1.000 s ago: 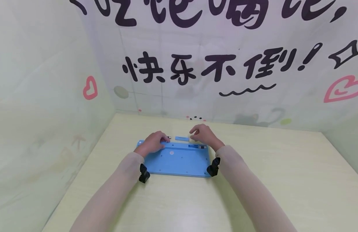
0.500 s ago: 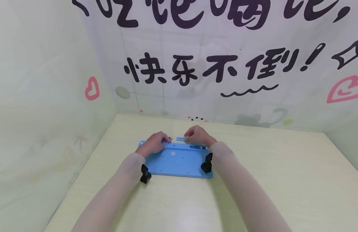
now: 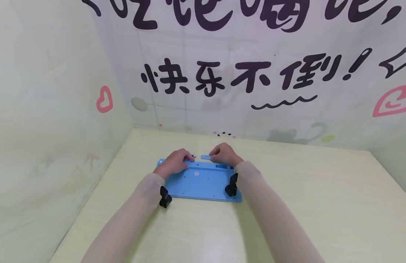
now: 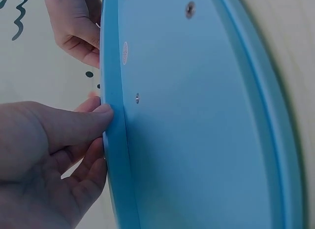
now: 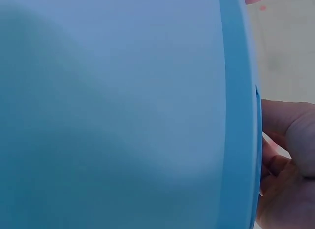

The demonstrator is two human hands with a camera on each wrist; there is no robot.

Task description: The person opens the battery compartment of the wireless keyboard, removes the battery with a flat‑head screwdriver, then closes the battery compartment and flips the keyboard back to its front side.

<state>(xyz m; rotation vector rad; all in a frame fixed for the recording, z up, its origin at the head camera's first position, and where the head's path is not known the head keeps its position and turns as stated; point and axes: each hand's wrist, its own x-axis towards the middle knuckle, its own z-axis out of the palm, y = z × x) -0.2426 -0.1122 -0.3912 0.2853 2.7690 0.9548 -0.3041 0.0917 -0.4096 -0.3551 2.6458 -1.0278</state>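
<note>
A flat blue panel with screws (image 3: 203, 184) lies on the table, a recessed slot (image 3: 221, 166) near its far right corner. My left hand (image 3: 174, 162) grips its far edge; the left wrist view shows the thumb of this hand (image 4: 54, 150) on the rim (image 4: 115, 155), fingers curled beside it. Beyond the panel, my right hand (image 3: 224, 154) pinches the right end of a small blue cover (image 3: 205, 157). The panel (image 5: 123, 115) hides the fingertips of my right hand (image 5: 288, 179) in the right wrist view. A small metallic object (image 3: 194, 156) lies by my left fingertips.
The pale tabletop (image 3: 304, 182) extends around the panel. A wall sheet with black lettering (image 3: 209, 78) stands behind it, and a pale sheet (image 3: 58, 109) borders the left side. Black wrist devices sit on the left sleeve (image 3: 164, 197) and right sleeve (image 3: 231, 185).
My right hand has moved left from beside the small blue cover onto its right end, its fingers drawn closer together. My left hand has stayed at the panel's far edge.
</note>
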